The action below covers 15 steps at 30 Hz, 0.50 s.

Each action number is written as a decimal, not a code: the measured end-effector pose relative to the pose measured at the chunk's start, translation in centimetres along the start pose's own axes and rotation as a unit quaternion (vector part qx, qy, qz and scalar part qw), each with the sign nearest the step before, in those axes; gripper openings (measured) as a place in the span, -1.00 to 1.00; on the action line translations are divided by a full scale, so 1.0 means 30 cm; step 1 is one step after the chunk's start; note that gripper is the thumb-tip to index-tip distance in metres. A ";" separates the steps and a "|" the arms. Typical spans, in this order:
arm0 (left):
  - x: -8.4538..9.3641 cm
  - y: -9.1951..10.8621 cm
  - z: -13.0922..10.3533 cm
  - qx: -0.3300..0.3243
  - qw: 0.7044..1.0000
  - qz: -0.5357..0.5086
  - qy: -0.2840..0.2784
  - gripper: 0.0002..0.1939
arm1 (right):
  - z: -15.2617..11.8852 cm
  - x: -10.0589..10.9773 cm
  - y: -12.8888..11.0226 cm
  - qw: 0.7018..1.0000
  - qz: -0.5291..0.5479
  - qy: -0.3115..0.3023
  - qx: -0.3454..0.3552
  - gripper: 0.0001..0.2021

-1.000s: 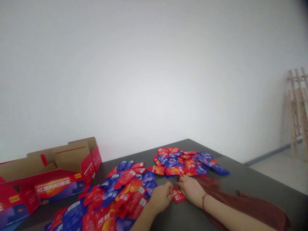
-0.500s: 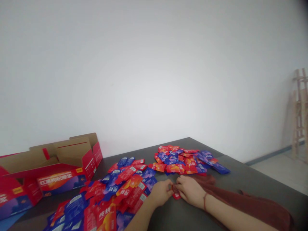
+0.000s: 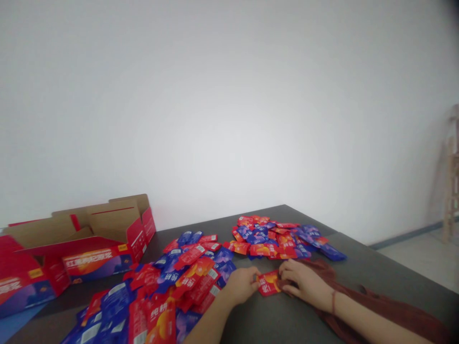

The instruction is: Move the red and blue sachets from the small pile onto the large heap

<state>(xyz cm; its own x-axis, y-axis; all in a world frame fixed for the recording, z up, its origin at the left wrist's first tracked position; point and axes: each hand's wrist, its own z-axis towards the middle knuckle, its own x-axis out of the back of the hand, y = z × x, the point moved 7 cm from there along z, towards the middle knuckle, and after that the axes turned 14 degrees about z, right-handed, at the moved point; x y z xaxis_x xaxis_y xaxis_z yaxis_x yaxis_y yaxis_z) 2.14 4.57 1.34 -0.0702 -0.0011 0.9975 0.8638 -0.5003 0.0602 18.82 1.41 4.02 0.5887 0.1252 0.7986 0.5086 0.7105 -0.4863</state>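
Between my hands lies a red and orange sachet (image 3: pixel 268 283) with white lettering, flat on the dark table (image 3: pixel 265 320). My left hand (image 3: pixel 241 286) pinches its left edge between thumb and fingers. At the sachet's right edge, my right hand (image 3: pixel 304 284) is closed on a bunched end of a brown cloth (image 3: pixel 390 308), which touches the sachet. The rest of the cloth trails off to the right beneath my right forearm. Left of my left hand is a large heap of red and blue sachets (image 3: pixel 186 282).
A second pile of red and blue sachets (image 3: pixel 276 239) lies beyond my hands. Open red cardboard boxes (image 3: pixel 96 263) with brown insides stand at the left. Behind the table rises a white wall (image 3: pixel 229 119); a wooden rack (image 3: pixel 452 177) stands far right.
My right hand has moved right with the cloth, uncovering more of the sachet. My left hand keeps its hold at the sachet's left edge. The view has shifted slightly.
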 end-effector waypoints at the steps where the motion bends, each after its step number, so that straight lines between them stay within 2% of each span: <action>1: 0.000 0.001 0.000 0.000 1.000 0.001 -0.001 -0.72 | 0.009 -0.017 -0.012 1.000 -0.005 -0.011 0.005 -0.75; 5: 0.001 0.003 -0.005 -0.001 1.000 0.001 0.001 -0.72 | 0.062 -0.098 -0.076 0.998 -0.027 -0.054 0.030 -0.74; 8: 0.001 0.005 -0.008 -0.001 1.000 0.007 0.003 -0.70 | 0.080 -0.118 -0.098 0.997 -0.032 -0.057 0.042 -0.76; 15: 0.005 0.006 -0.006 0.011 1.000 0.007 -0.005 -0.71 | 0.010 -0.029 -0.032 0.999 -0.024 -0.026 0.033 -0.70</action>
<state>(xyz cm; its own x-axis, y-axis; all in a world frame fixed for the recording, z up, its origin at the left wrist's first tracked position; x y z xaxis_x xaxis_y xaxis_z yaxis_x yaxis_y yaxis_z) 2.20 4.31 1.49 -0.0523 0.0005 0.9986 0.8750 -0.4819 0.0461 17.63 0.82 3.89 0.5307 0.1237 0.8385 0.4916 0.7610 -0.4234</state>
